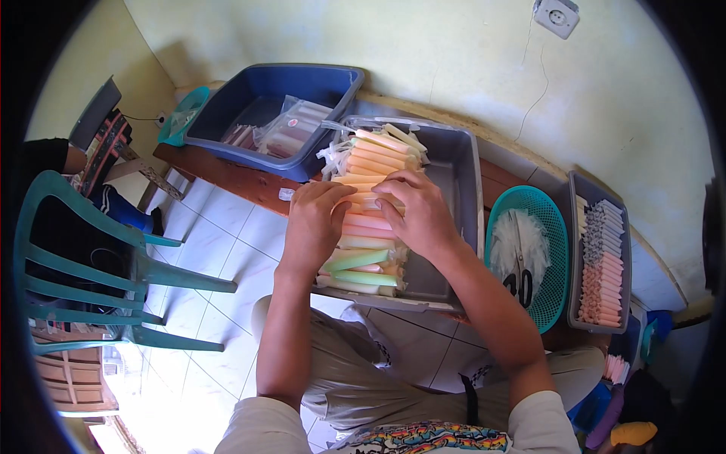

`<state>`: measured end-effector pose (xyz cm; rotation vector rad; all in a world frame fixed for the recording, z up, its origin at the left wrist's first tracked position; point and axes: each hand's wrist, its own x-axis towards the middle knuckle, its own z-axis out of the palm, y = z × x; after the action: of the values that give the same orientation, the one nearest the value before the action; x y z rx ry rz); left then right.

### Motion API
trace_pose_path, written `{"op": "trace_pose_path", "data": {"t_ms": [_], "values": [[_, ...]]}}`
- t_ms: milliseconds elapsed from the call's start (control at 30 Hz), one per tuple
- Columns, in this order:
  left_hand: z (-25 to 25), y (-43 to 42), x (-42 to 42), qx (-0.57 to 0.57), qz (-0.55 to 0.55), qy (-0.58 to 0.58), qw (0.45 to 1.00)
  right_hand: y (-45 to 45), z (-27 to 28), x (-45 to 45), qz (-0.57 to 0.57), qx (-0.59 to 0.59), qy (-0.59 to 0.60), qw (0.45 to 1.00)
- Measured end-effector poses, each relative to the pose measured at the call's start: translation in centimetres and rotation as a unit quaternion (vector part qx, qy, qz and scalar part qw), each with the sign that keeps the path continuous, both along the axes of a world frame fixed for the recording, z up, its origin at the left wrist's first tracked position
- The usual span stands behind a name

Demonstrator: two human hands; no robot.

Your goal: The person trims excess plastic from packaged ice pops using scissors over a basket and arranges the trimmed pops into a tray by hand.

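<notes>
One orange tube [366,199] between our left hand's [316,216] and right hand's [420,210] fingertips, mid-frame, long axis roughly left-right; whether fingers clamp, we can't tell.

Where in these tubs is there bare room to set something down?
Bare: the right side of the grey tub, between the sticks and its right wall; also the blue tub, behind its packets. Crowded: the grey tub's left side, with left hand and right hand over the sticks.
</notes>
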<state>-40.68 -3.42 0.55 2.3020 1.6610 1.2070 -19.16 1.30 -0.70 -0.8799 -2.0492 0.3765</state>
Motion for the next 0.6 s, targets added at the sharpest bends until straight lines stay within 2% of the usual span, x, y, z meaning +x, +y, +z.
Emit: {"op": "trace_pose_path", "data": {"t_ms": [200, 600], "values": [[-0.7, 0.0, 0.1, 0.013, 0.006, -0.008, 1.000, 0.0, -0.7, 0.3, -0.011, -0.010, -0.006, 1.000], [-0.9, 0.1, 1.1, 0.038, 0.028, 0.032, 0.998, -0.5, -0.7, 0.6, -0.021, 0.050, -0.028, 0.998]]}}
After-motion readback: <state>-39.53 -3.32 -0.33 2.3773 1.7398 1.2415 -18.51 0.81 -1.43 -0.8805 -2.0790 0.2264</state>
